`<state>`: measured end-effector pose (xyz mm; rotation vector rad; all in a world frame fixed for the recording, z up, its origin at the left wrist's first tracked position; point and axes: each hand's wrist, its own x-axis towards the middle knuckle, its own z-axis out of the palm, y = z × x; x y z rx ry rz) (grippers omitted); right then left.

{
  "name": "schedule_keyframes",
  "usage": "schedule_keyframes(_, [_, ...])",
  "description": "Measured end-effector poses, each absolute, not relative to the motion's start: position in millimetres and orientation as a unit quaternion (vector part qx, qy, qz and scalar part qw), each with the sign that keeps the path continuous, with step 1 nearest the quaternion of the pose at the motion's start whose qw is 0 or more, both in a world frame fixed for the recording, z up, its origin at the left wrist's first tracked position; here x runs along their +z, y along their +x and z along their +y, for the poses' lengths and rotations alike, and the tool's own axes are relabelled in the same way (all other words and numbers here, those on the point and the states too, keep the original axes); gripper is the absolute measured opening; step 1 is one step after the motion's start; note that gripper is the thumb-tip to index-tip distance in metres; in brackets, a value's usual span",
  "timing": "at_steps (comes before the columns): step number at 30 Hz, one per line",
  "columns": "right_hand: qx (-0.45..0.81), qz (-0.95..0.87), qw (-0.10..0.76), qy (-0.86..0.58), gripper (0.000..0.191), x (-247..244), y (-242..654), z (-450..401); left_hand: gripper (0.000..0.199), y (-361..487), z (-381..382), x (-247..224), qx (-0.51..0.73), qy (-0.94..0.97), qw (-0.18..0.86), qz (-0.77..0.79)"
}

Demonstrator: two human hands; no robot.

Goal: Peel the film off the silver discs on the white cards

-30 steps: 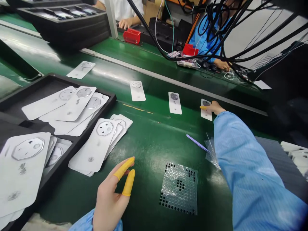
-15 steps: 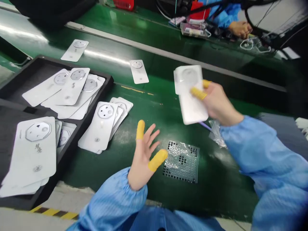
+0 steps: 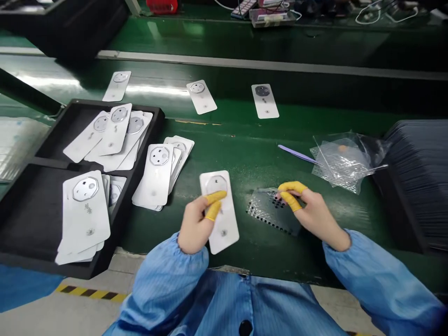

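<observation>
A white panel (image 3: 226,219) with a round-cornered outline and an octagonal ring near its top lies on the green table in front of me. Over its upper part is my left hand (image 3: 199,218), yellow-covered thumb and finger pinched together; whether anything small is between them is hidden. My right hand (image 3: 310,210), also with yellow finger covers, pinches the upper edge of a clear sheet (image 3: 262,207) dotted with small black pieces. To its left, a stack of white panels (image 3: 157,179) fans out beside the black tray.
The black tray (image 3: 30,210) at left holds more white panels (image 3: 86,210). Three single panels (image 3: 266,105) lie along the back. Purple tweezers (image 3: 297,154), crumpled clear film (image 3: 345,161) and a dark stack (image 3: 420,172) are at right.
The white pieces from my right hand are no longer there; one panel lies before me and another at the back. My left hand closed over the panel, and my right hand moved down to the sheet.
</observation>
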<state>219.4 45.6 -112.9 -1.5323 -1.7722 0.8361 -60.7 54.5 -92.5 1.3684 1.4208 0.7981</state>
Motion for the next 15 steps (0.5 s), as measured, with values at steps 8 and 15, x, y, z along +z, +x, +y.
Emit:
schedule_keyframes(8, [0.447, -0.670, 0.270, -0.528, 0.027, -85, 221, 66, 0.025, -3, 48, -95, 0.291, 0.557, 0.591, 0.505])
schedule_keyframes(15, [0.102, -0.823, 0.360, -0.427, 0.034, -93, 191, 31, 0.026, 0, 37, -99, 0.311, 0.586, 0.567, 0.488])
